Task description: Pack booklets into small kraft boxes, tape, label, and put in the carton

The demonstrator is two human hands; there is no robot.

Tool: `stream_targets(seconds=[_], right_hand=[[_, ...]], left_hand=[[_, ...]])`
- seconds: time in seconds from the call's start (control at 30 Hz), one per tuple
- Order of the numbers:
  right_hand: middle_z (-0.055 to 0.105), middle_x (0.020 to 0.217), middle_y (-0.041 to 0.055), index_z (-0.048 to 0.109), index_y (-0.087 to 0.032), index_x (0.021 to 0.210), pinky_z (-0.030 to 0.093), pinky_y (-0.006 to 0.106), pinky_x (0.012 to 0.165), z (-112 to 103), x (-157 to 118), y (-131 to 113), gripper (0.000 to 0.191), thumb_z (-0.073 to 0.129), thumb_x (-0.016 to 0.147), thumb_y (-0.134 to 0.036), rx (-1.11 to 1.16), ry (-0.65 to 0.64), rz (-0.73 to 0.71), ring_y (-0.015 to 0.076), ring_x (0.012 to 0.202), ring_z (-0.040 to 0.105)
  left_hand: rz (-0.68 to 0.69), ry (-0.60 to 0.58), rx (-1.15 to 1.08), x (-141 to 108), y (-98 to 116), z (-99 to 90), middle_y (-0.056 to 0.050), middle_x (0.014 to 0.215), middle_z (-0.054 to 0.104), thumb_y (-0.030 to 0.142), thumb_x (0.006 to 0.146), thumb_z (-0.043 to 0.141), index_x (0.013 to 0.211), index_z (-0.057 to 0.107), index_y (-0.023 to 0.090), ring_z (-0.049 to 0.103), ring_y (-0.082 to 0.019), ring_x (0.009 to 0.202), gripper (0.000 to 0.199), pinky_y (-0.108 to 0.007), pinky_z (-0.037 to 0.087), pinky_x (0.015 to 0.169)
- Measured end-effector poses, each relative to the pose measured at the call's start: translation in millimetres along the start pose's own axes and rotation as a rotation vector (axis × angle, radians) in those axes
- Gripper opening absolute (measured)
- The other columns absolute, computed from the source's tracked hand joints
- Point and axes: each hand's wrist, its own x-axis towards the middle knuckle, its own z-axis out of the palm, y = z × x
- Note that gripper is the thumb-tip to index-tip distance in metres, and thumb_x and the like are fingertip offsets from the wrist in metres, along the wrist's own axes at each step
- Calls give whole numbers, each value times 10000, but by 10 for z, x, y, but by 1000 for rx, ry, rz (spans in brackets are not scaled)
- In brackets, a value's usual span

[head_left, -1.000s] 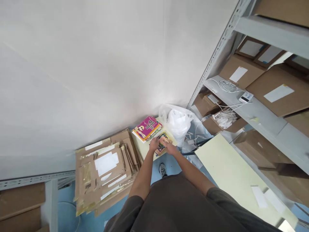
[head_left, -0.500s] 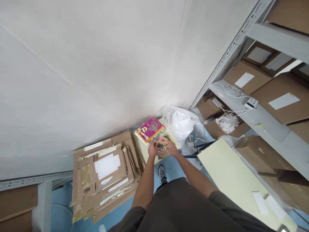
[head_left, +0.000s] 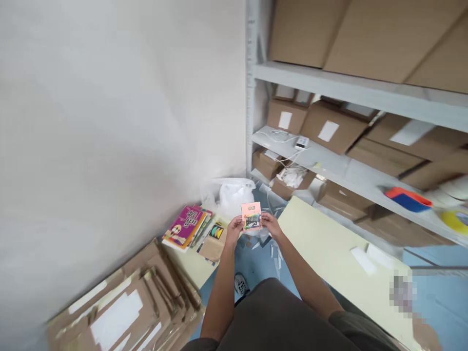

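Note:
A small pink booklet [head_left: 251,208] with a dark, rainbow-edged picture on its front is held up between my two hands. My left hand [head_left: 234,227] is closed on its left edge. The right edge is pinched by my right hand [head_left: 269,222]. Whether it has pages inside cannot be made out. Left of my hands, a purple book [head_left: 185,225] tops a stack on a cream tabletop [head_left: 198,271]. Beside that stack lies a brown-covered book [head_left: 212,246] with coloured shapes on it.
Flattened cardboard [head_left: 146,292] is piled at the lower left. A white plastic bag [head_left: 234,197] sits in the corner. Shelving [head_left: 351,97] with cardboard boxes lines the right. A long cream table [head_left: 329,243] bears white strips; a person's arm [head_left: 426,334] shows at its far end.
My view has swung right toward the shelves. My hands have moved away from the book stack with the pink booklet, which is now upright, its front facing me.

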Motion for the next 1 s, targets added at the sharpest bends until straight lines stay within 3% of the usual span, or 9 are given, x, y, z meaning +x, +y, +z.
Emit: stream_targets(seconds=[0.17,0.33,0.47,0.57,0.67,0.77,0.87,1.0], right_hand=[[738,782,-9,703,-236,1031,530,339,687,-1201,-518,-516,423,805,653,-395,143,186,-98,202,700,668],[709,760,-18,705,-245,1017,513,321,658,-2315,-1146,-792,382,795,664,-359,238,375,-166,179,664,633],[685,749,-28,679,-251,1006,523,330,683,-3033,-1663,-910,365,781,667,-342,284,527,-205,172,667,625],[662,713,-45,651,-253,1017,530,338,707,-3410,-1989,-953,385,785,682,-390,328,615,-217,161,644,607],[654,683,-48,634,-245,1036,530,336,702,-3626,-2175,-954,442,804,678,-441,360,659,-237,162,629,605],[673,695,-37,631,-236,1024,528,330,671,-3670,-2186,-935,461,819,671,-464,344,733,-274,160,611,602],[755,839,22,670,-226,1036,543,346,689,-3539,-2051,-944,431,801,706,-472,256,771,-359,187,689,653],[785,1138,89,746,-239,1105,571,432,887,-3231,-1766,-1029,428,796,730,-439,133,684,-450,287,1033,717]], left_hand=[[-69,-282,-78,85,248,1275,-133,1119,769,463,631,862,1231,735,171,742,-266,944,679,-395,612,801],[-50,-445,29,-50,228,2600,-122,1112,769,464,668,844,1228,752,189,743,-252,970,631,-386,615,836],[-73,-551,46,-241,128,3566,-120,1080,769,457,626,873,1215,759,170,742,-247,936,665,-411,618,837],[-115,-627,39,-391,69,4114,-127,1082,771,429,602,902,1226,760,157,744,-248,925,695,-407,619,828],[-86,-642,101,-481,51,4438,-136,1093,772,409,645,897,1236,761,159,744,-256,953,655,-409,615,848],[113,-583,235,-513,82,4578,-140,1226,740,377,734,855,1201,780,204,728,-246,1019,504,-410,600,923],[268,-700,281,-532,147,4638,-124,1307,710,404,817,792,1194,787,233,719,-238,1065,414,-392,592,959],[201,-867,191,-459,292,4632,-106,1266,744,413,786,827,1333,723,216,731,-251,1066,591,-376,594,947]])
